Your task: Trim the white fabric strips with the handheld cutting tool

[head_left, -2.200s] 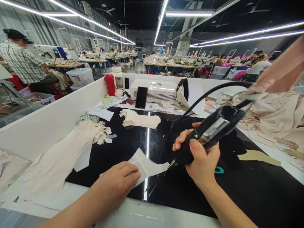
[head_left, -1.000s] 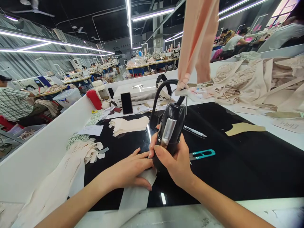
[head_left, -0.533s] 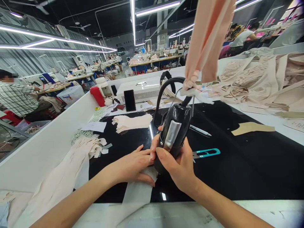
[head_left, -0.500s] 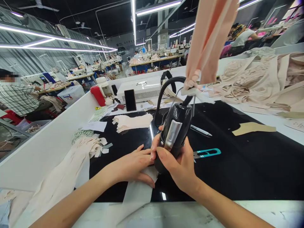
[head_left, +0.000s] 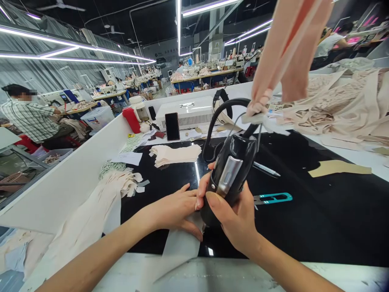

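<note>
My right hand [head_left: 232, 215] is wrapped round a black corded hand-held tool [head_left: 234, 148] with a silver lever on its front. The tool stands nearly upright, its top leaning to the right. Its lower end rests at or just above a pale fabric strip [head_left: 179, 247], and the exact tip is hidden. My left hand [head_left: 174, 209] lies flat on that strip with fingers spread, its fingertips beside the tool's base. A knotted pink fabric band [head_left: 273, 69] is tied near the tool's cable end and rises out of view.
Teal thread snips [head_left: 275, 198], a pen [head_left: 266, 169] and a beige pattern piece [head_left: 340, 168] lie to the right on the black surface. Stacked pale fabric [head_left: 176, 155] is further back, near a phone [head_left: 172, 126] and a white box [head_left: 185, 113]. More fabric [head_left: 82, 215] hangs over the left.
The whole view has shifted slightly, so most things appear further right. The tool's top leans a little more to the right. Both hands keep about the same place on the strip and tool.
</note>
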Tool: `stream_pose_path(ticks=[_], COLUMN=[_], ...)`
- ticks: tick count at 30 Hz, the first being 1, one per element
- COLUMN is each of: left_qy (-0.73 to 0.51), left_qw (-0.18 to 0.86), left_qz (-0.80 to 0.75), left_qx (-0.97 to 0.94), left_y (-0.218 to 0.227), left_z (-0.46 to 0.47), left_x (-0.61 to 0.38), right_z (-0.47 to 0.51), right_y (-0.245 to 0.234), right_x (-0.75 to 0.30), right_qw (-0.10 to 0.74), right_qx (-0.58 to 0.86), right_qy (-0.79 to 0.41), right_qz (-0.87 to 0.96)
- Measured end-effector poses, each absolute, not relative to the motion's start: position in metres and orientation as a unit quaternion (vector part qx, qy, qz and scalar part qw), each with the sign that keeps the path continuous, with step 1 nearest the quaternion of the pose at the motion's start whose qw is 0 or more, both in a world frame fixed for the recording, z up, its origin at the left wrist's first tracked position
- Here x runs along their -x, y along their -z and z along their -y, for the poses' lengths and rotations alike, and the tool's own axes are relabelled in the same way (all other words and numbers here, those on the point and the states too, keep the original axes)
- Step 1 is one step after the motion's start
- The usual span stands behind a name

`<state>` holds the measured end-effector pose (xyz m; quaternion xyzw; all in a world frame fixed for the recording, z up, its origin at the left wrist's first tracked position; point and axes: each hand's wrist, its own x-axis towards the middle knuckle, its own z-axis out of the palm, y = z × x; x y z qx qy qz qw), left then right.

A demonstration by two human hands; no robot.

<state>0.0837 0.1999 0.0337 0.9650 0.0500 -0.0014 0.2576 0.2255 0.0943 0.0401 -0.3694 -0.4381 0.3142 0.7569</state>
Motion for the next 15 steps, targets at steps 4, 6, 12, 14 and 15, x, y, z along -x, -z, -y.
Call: stream_pose_path(ticks=[4, 6, 12, 14, 15], left_qy=[-0.075, -0.121, -0.117, -0.127, -0.133], left_qw=[0.178, 0.135, 0.066, 0.057, 0.055], left_qz=[-0.084, -0.162, -0.198, -0.151, -0.124], left_qx=[-0.978, -0.97, -0.971, -0.979, -0.982], left_y=[-0.03, -0.027, -0.013, -0.01, -0.009], left_z=[-0.186, -0.169, -0.134, -0.138, -0.142], left_x=[-0.068, -0.057, -0.034, -0.028, -0.025], right_z=[-0.095, -0.095, -0.097, -0.097, -0.097], right_y=[-0.043, -0.045, -0.047, -0.046, -0.046], right_x=[-0.232, -0.237, -0.242, -0.241, -0.24], right_qw=[0.768, 0.773, 0.767, 0.764, 0.762], right_qx=[0.331, 0.32, 0.315, 0.313, 0.312], right_qy=[-0.324, -0.325, -0.341, -0.348, -0.351], right_qz=[0.443, 0.441, 0.443, 0.444, 0.446])
